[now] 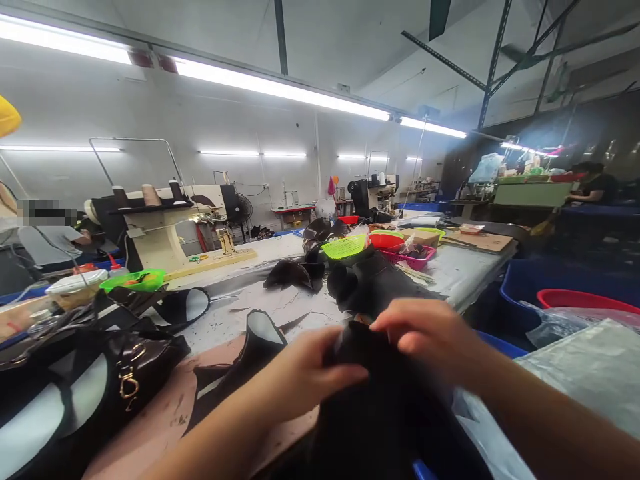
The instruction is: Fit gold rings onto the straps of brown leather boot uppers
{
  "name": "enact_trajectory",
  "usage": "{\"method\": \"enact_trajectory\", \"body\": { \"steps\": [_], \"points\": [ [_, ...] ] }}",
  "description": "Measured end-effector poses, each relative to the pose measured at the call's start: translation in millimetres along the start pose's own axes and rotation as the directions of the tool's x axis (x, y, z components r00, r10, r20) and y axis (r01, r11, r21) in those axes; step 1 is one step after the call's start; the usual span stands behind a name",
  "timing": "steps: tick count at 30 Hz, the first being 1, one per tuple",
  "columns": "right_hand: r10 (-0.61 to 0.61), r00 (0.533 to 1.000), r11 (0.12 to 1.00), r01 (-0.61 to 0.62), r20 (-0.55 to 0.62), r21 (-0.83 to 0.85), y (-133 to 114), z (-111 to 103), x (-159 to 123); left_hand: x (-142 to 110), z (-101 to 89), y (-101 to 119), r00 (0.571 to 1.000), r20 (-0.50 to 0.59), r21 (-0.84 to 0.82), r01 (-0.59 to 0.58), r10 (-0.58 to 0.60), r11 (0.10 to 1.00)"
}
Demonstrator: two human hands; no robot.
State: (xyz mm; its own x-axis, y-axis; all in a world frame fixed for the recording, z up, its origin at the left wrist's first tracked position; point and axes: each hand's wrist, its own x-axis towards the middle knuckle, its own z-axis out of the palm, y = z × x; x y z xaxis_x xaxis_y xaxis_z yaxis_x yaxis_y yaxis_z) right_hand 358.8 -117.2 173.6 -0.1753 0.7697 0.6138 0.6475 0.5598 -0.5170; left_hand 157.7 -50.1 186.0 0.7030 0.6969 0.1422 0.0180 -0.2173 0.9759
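Fingers [350, 375] of left hand [310, 372] and right hand [433, 337] pinch black material's [367, 413] edge, room above.

Held piece [380, 407]: black from where I stand. Bag [161, 353]: dark brown; clasp [129, 387]: gold. Sheet [163, 403]: dusty pink, dark-smudged. Tabletop [220, 330]: white, dark-flecked. Also noted: lime-green basket [345, 248], red container [385, 241], magenta basket [428, 256]. Sewing machine [167, 243]: cream and black. Thread cone [150, 195]: tan. Fan [239, 208]: black. Tub [525, 280]: blue; basin [575, 297]: red.
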Motion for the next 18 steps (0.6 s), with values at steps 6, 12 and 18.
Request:
{"method": "enact_trajectory", "body": {
  "steps": [6, 12, 18],
  "points": [
    [0.033, 0.957, 0.992, -0.067, 0.288, 0.111, 9.8, -30.9, -1.3, 10.7, -34.5, -22.8, 0.993, -0.028, -0.372, 0.095, -0.114, 0.924],
    [-0.310, 0.808, 0.951, 0.257, 0.501, 0.173, -1.7, -20.9, 11.6, 18.6, -41.3, -56.5, 0.994, -0.005, -0.419, 0.098, -0.110, 0.903],
    [-0.065, 0.887, 0.934, 0.216, 0.457, -0.286, 1.7, -0.3, 41.2, 14.8, -27.1, -71.3, 0.989, 0.140, -0.472, 0.029, 0.042, 0.881]
  ]
}}
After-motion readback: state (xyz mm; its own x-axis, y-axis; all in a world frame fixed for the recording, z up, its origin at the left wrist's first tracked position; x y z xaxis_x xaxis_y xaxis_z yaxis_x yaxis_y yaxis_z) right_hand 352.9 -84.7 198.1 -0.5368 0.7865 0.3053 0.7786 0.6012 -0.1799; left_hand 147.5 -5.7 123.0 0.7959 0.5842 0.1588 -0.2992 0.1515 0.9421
